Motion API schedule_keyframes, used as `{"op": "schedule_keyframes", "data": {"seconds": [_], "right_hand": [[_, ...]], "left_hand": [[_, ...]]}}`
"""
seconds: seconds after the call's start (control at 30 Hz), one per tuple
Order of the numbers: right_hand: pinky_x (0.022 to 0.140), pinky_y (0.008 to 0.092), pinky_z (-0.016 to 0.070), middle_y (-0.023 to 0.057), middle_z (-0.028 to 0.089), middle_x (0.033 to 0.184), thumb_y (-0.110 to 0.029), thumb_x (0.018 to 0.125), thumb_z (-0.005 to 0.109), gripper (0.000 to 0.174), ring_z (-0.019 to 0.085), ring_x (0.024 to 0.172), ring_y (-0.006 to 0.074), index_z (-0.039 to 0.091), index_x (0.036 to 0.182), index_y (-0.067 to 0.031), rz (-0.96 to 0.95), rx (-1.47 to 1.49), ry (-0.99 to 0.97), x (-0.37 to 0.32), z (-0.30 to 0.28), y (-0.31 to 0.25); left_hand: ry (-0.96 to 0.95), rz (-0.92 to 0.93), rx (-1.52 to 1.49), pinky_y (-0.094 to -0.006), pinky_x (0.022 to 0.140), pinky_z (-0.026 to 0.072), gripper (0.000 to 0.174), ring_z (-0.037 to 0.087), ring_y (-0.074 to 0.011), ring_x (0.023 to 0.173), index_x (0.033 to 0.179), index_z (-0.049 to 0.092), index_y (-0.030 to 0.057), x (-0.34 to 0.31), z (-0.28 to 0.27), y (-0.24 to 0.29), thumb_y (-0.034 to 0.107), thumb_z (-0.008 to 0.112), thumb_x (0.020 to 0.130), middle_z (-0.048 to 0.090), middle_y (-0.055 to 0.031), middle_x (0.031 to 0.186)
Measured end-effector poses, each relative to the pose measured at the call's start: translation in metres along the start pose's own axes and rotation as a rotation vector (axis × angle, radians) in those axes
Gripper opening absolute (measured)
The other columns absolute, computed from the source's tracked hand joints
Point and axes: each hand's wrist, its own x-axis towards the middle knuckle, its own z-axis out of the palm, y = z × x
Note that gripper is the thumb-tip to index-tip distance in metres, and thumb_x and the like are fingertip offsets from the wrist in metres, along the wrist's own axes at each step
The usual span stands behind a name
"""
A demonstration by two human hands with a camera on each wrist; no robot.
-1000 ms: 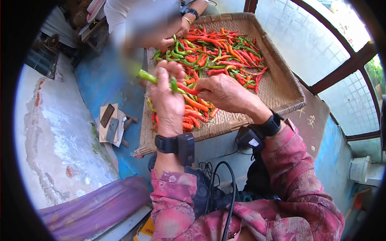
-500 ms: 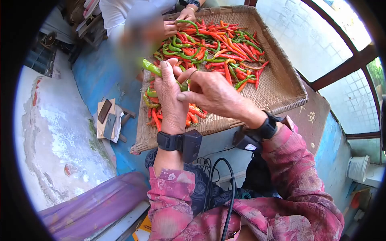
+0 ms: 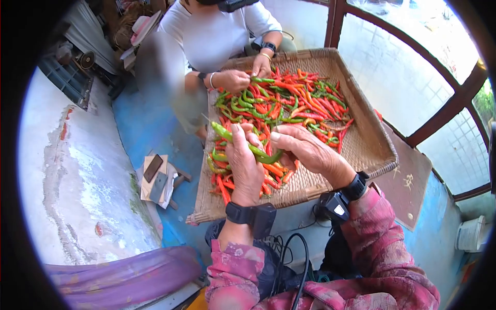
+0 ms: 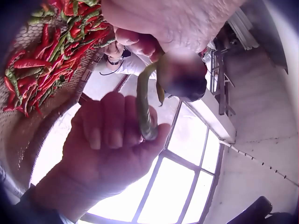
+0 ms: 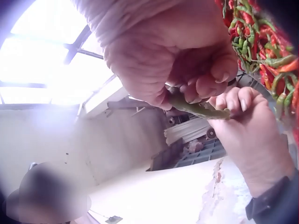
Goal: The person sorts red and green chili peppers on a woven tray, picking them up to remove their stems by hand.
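Note:
My left hand (image 3: 247, 168) holds a long green chili pepper (image 3: 221, 131) between thumb and fingers, its stem end sticking out up and to the left. Beside it, my right hand (image 3: 318, 155) pinches the lower end of a curved green chili (image 3: 273, 158). In the left wrist view that curved chili (image 4: 144, 100) runs from the left hand (image 4: 173, 21) down to the thumb and fingers of the right hand (image 4: 110, 140). Both hands are above a woven tray (image 3: 380, 147) spread with red and green chilies (image 3: 310, 103). The right palm hides part of the chili in the right wrist view.
Across the tray a person in a white top (image 3: 217, 41) handles chilies with both hands (image 3: 235, 81). A small stool with two phones (image 3: 155, 168) stands at the left. Windows (image 3: 398, 62) line the right side, and a white bucket (image 3: 470, 233) is at far right.
My right hand has left the red chili it was at over the tray and come to the left hand, where it now pinches a green chili. The head view has tilted up.

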Motion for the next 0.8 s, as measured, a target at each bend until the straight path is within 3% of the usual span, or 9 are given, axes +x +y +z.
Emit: {"op": "schedule_keyframes", "data": {"seconds": [0.07,0.1,0.2,0.33,0.37,0.43,0.53,0.73,0.8], "right_hand": [[0.042,0.0234,0.0373,0.0035,0.051,0.057,-0.033,0.093,0.040,0.038,0.047,0.045,0.0107,0.050,0.074,-0.0020,0.028,0.134,0.041,-0.003,-0.010,-0.002],[0.042,0.0221,0.0367,0.0028,0.051,0.058,-0.032,0.093,0.040,0.036,0.047,0.045,0.0099,0.051,0.076,-0.0020,-0.222,0.040,0.053,-0.002,-0.017,0.003],[0.042,0.0220,0.0375,0.0007,0.048,0.057,-0.035,0.092,0.043,0.036,0.046,0.045,0.0088,0.051,0.081,-0.0017,0.122,0.074,0.280,-0.007,-0.032,-0.013],[0.054,0.0334,0.0446,0.0126,0.057,0.063,-0.024,0.088,0.054,0.025,0.059,0.058,0.0236,0.056,0.088,0.0006,0.007,-1.042,0.730,-0.007,-0.045,0.018],[0.054,0.0334,0.0446,0.0126,0.057,0.063,-0.024,0.088,0.054,0.025,0.059,0.058,0.0236,0.056,0.088,0.0006,0.008,-1.043,0.727,-0.008,-0.043,0.020],[0.061,0.0378,0.0452,0.0192,0.060,0.074,-0.023,0.086,0.056,0.026,0.061,0.070,0.0313,0.058,0.094,0.0017,0.061,-0.972,0.572,-0.007,-0.038,0.022],[0.061,0.0386,0.0453,0.0182,0.060,0.067,-0.023,0.088,0.052,0.030,0.061,0.064,0.0283,0.059,0.080,0.0046,-0.034,-0.507,0.333,-0.002,-0.016,0.006],[0.047,0.0204,0.0345,-0.0019,0.050,0.057,-0.034,0.091,0.051,0.035,0.046,0.053,0.0047,0.058,0.076,-0.0029,0.078,0.100,0.119,0.005,-0.020,0.022],[0.045,0.0204,0.0355,-0.0014,0.051,0.056,-0.033,0.091,0.053,0.034,0.048,0.048,0.0057,0.056,0.073,-0.0043,0.132,0.056,0.149,0.005,-0.018,0.015]], "left_hand": [[0.009,0.009,-0.047,-0.0192,0.051,0.0343,0.033,0.042,-0.0065,0.057,0.090,0.051,0.0066,0.002,-0.003,-0.002,0.038,0.044,0.094,0.043,0.0026,0.061],[0.005,0.021,-0.050,-0.0192,0.051,0.0343,0.033,0.042,-0.0065,0.057,0.090,0.051,0.0066,0.006,-0.008,-0.005,0.038,0.044,0.094,0.043,0.0026,0.061],[0.090,-0.006,-0.095,-0.0191,0.050,0.0340,0.033,0.041,-0.0066,0.055,0.090,0.052,0.0069,0.011,-0.014,-0.007,0.039,0.045,0.094,0.042,0.0030,0.060],[-0.039,-0.076,-0.062,-0.0202,0.043,0.0322,0.039,0.038,-0.0065,0.048,0.093,0.050,0.0064,0.008,-0.010,-0.011,0.045,0.044,0.092,0.039,0.0036,0.056],[-0.135,-0.107,-0.060,-0.0203,0.042,0.0319,0.043,0.037,-0.0063,0.047,0.093,0.050,0.0061,0.007,-0.010,-0.013,0.048,0.041,0.092,0.038,0.0036,0.055],[-0.228,-0.145,-0.009,-0.0205,0.041,0.0315,0.052,0.037,-0.0062,0.046,0.091,0.050,0.0053,0.003,-0.006,-0.019,0.055,0.035,0.092,0.036,0.0034,0.052],[-0.338,-0.140,0.231,-0.0215,0.042,0.0300,0.055,0.036,-0.0071,0.044,0.083,0.051,0.0057,-0.006,0.002,-0.025,0.057,0.031,0.092,0.036,0.0032,0.051],[-0.471,-0.224,0.265,-0.0210,0.042,0.0269,0.055,0.033,-0.0061,0.044,0.076,0.048,0.0067,-0.013,0.005,-0.021,0.057,0.030,0.092,0.034,0.0039,0.052],[-0.547,-0.255,0.243,-0.0210,0.042,0.0260,0.056,0.033,-0.0058,0.044,0.076,0.050,0.0060,-0.016,0.006,-0.017,0.057,0.033,0.092,0.034,0.0044,0.050]]}}
